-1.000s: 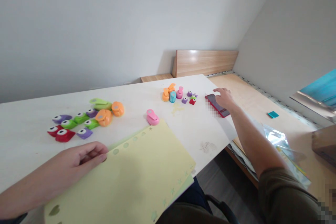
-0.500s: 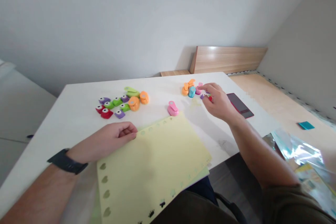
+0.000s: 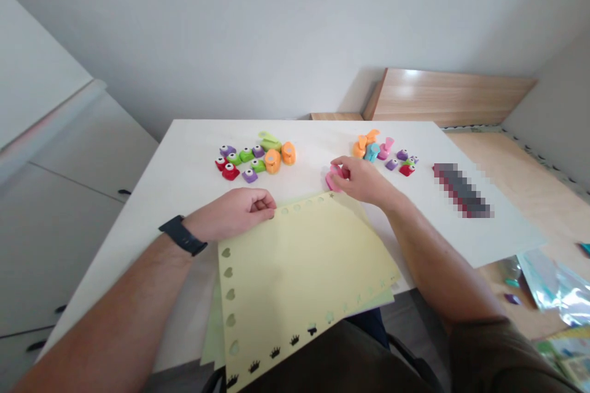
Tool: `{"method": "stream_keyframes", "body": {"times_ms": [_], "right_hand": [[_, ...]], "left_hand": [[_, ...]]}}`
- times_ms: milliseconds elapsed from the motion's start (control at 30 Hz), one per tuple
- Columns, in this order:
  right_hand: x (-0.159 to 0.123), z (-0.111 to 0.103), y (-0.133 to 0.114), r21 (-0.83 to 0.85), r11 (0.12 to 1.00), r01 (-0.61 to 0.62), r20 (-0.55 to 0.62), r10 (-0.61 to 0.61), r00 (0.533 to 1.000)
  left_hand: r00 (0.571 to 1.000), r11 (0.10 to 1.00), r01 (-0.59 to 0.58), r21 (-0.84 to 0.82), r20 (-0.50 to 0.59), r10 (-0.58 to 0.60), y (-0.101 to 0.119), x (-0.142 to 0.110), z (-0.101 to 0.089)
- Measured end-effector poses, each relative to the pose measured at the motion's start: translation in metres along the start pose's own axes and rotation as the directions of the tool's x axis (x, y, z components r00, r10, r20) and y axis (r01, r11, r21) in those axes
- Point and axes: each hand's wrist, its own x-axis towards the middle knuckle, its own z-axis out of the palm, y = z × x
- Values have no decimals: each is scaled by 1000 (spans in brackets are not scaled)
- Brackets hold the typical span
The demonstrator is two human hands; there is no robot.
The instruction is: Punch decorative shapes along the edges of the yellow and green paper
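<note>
My left hand (image 3: 237,215) rests at the top edge of a pale yellow paper sheet (image 3: 299,282), its fingers curled and pinching that edge. Hearts are punched down the sheet's left side, and small black crown shapes line its lower edge. A pale green sheet (image 3: 214,338) sticks out beneath it. My right hand (image 3: 362,180) is closed over a pink craft punch (image 3: 332,180), which is partly hidden by my fingers. A black watch (image 3: 182,235) circles my left wrist.
Several colourful craft punches (image 3: 253,161) are grouped on the white table (image 3: 193,153), with a second group (image 3: 382,152) to the right. A blurred phone (image 3: 462,190) lies further right. Shiny plastic packets (image 3: 548,282) sit on a wooden surface beyond the table's right edge.
My right hand has moved left from the small punches onto the pink punch and taken hold of it. The whole view has turned left, showing more of the white cabinets.
</note>
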Motion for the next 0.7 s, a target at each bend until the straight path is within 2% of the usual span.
{"method": "stream_keyframes", "body": {"times_ms": [200, 467, 700], "right_hand": [[-9, 2, -4, 81, 996, -31, 4, 31, 1000], [-19, -1, 0, 116, 990, -86, 3, 86, 996], [-23, 0, -1, 144, 986, -87, 2, 88, 996]], "left_hand": [[1000, 1000, -14, 12, -2, 14, -3, 1, 0], [999, 999, -28, 19, -16, 28, -5, 1, 1], [999, 999, -32, 40, -29, 33, -6, 3, 1]]}}
